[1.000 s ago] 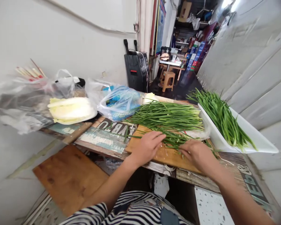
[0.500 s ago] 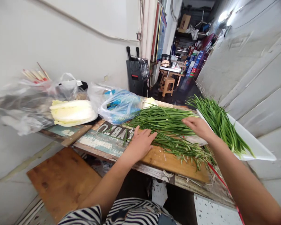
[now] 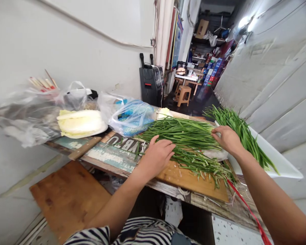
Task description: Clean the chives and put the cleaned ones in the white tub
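Observation:
A loose bunch of garlic chives (image 3: 182, 131) lies across the table, with a messier heap of trimmed pieces (image 3: 199, 161) in front of it on a wooden board (image 3: 188, 182). My left hand (image 3: 156, 154) rests at the left end of that heap, fingers spread and palm down. At the right end of the bunch, the fingertips of my right hand (image 3: 228, 139) are pinched together at the chive ends. Just beyond my right hand, more chives (image 3: 241, 134) fill a white tray (image 3: 287, 166).
Half a napa cabbage (image 3: 81, 122) and a plastic bag with blue contents (image 3: 134, 117) stand on the left. A wooden-handled tool (image 3: 85, 148) crosses the table edge. Red ribbon (image 3: 250, 207) hangs off the right front. A black speaker (image 3: 151, 85) stands behind.
My right hand has shifted right along the bunch to the chive ends, and its fingers have drawn together. My left hand stays nearly in place.

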`<action>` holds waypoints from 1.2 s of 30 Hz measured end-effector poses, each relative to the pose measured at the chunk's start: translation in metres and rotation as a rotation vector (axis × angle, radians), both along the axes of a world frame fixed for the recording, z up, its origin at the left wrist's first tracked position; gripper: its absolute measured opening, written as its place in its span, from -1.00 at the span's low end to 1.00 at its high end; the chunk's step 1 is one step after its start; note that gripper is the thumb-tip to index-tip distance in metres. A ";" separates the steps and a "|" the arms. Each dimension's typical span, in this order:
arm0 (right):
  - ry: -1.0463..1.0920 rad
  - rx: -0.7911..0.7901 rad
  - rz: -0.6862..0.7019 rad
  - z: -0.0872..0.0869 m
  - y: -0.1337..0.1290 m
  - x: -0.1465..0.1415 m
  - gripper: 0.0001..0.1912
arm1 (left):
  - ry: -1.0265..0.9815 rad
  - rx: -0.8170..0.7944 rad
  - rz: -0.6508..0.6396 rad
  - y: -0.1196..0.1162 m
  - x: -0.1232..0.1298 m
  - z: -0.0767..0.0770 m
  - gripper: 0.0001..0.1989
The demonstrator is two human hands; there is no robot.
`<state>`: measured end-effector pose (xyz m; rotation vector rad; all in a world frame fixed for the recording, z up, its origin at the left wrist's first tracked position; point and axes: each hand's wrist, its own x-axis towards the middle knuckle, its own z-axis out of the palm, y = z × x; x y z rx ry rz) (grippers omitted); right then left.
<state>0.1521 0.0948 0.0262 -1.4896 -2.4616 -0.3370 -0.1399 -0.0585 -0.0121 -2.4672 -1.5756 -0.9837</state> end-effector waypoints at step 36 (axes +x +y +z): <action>-0.184 -0.291 -0.031 -0.030 0.089 -0.031 -0.07 | -0.115 0.029 -0.021 0.006 0.018 0.019 -0.83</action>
